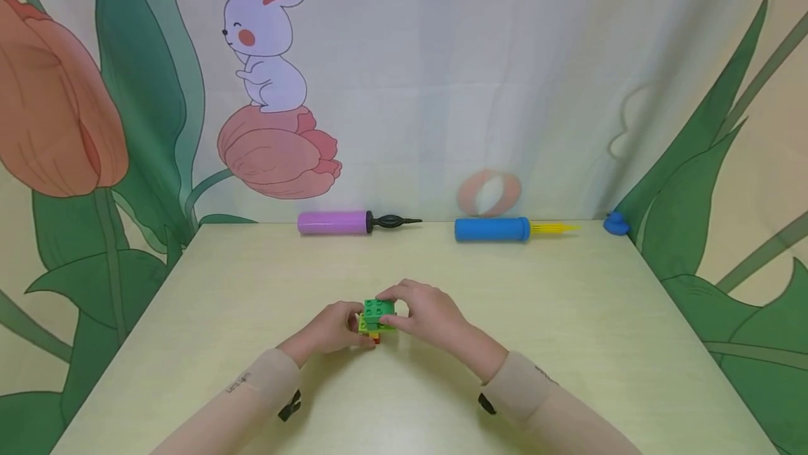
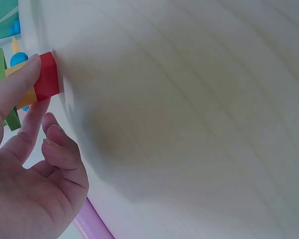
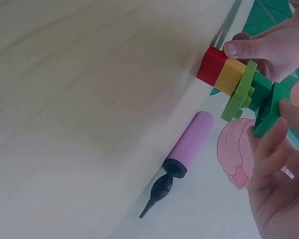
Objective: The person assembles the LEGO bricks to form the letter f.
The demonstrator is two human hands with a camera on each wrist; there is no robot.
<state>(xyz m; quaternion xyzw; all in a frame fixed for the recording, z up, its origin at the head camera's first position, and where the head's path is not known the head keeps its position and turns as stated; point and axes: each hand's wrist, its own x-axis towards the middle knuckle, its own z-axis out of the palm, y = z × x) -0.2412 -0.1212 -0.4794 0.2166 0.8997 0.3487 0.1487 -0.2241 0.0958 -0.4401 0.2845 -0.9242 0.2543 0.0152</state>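
A small stack of toy building bricks stands on the table between both hands. From the bottom up it has a red brick (image 3: 212,65), a yellow-orange brick (image 3: 230,75), a light green plate (image 3: 240,92), a darker green brick (image 3: 260,88) and a green top piece with studs (image 1: 379,310). My left hand (image 1: 333,329) pinches the red and yellow bricks low down between thumb and finger. My right hand (image 1: 429,311) grips the green top piece, which looks tilted against the brick beneath it in the right wrist view.
Along the table's back edge lie a purple balloon pump (image 1: 334,223) with a black nozzle and a blue pump (image 1: 492,229) with a yellow nozzle. A small blue duck-shaped toy (image 1: 616,223) sits at the back right corner. Behind the table (image 1: 543,343) hangs a printed curtain (image 1: 391,90).
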